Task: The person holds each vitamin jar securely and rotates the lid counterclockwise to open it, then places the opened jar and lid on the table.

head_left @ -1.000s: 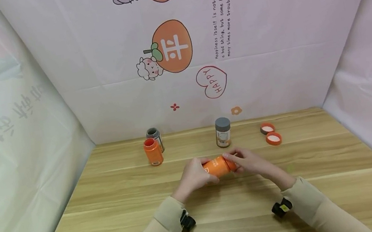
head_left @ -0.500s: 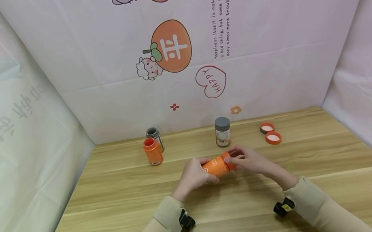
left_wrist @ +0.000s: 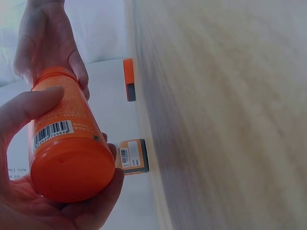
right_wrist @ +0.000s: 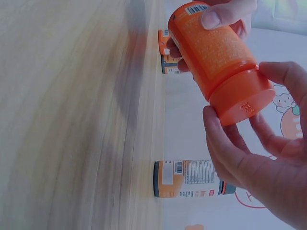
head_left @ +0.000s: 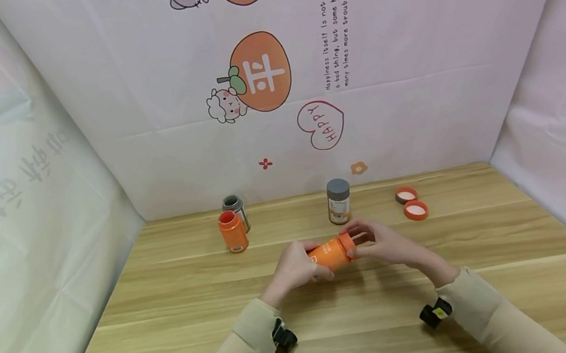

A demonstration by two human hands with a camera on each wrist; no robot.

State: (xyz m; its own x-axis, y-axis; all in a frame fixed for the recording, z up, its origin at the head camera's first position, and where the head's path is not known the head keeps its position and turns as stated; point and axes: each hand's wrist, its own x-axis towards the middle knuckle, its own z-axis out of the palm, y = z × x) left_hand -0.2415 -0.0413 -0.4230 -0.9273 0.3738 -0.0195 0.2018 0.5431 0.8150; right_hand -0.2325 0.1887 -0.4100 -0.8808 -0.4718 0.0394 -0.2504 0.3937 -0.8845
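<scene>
An orange bottle [head_left: 328, 255] is held above the table, tilted with its capped end to the right. My left hand [head_left: 294, 269] grips its body, thumb across the near side in the left wrist view, the barcode [left_wrist: 53, 134] near the base. My right hand [head_left: 384, 245] has thumb and fingertips on opposite sides of the orange screw cap [right_wrist: 243, 98], which sits on the bottle's neck. Behind the hands a clear bottle with a grey cap [head_left: 339, 201] stands upright.
At the back left stand an uncapped orange bottle [head_left: 233, 233] and an uncapped grey-necked bottle [head_left: 233, 203], close together. Two loose caps lie at the back right: an orange cap [head_left: 415, 210] and a grey-and-orange cap [head_left: 406, 194]. White printed sheeting [head_left: 173, 157] encloses the wooden table [head_left: 344, 341].
The right hand's fingers have shifted round the cap and its wrist has moved slightly right, leaving more of the cap showing. The left hand keeps its grip on the bottle, nearly still.
</scene>
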